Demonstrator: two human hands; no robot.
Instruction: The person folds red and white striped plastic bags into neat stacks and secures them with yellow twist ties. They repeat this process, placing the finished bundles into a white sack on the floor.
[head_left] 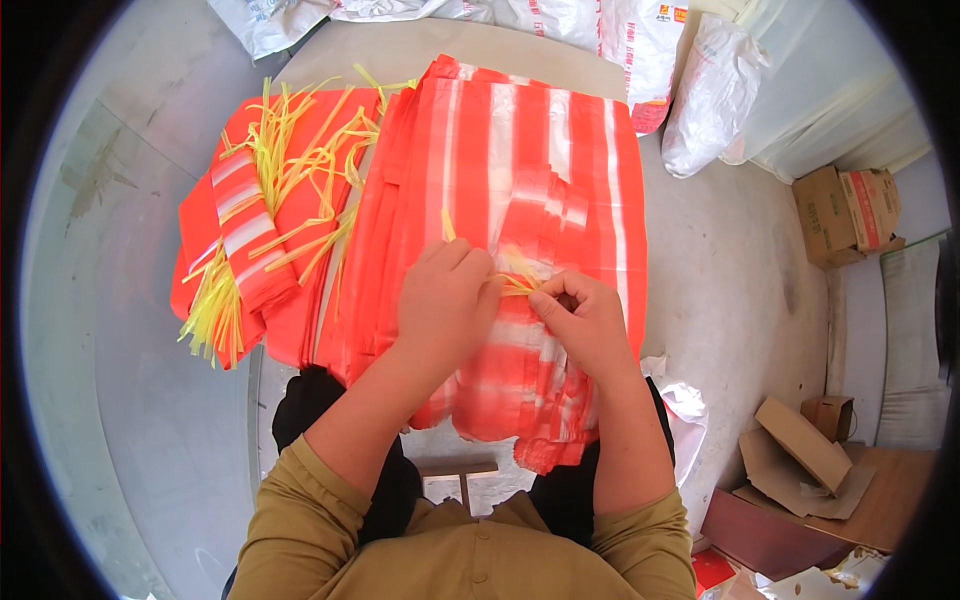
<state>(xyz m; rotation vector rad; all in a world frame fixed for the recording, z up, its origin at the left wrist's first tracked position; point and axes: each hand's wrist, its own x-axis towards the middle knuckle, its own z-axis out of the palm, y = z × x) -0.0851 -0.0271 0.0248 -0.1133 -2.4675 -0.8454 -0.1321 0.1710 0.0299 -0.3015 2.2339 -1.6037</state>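
A bunched bundle of red-and-white striped plastic bags (543, 212) lies in front of me, its lower end hanging over the near edge toward my lap. Around its middle runs a thin yellow plastic strip (514, 289). My left hand (446, 298) is closed on the strip, with a yellow end sticking up above its fingers. Pinched between thumb and forefinger of my right hand (579, 316) is the strip's other side. Beneath the bundle spreads a large flat stack of striped bags (462, 135). My fingers partly hide where the strip crosses.
To the left, a tied roll of striped bags (243, 230) rests on a red stack (318, 245), with loose yellow strips (275, 140) strewn over it. White sacks (712, 95) stand at the back. Cardboard boxes (848, 215) are on the right, and an opened carton (800, 455) lies lower right.
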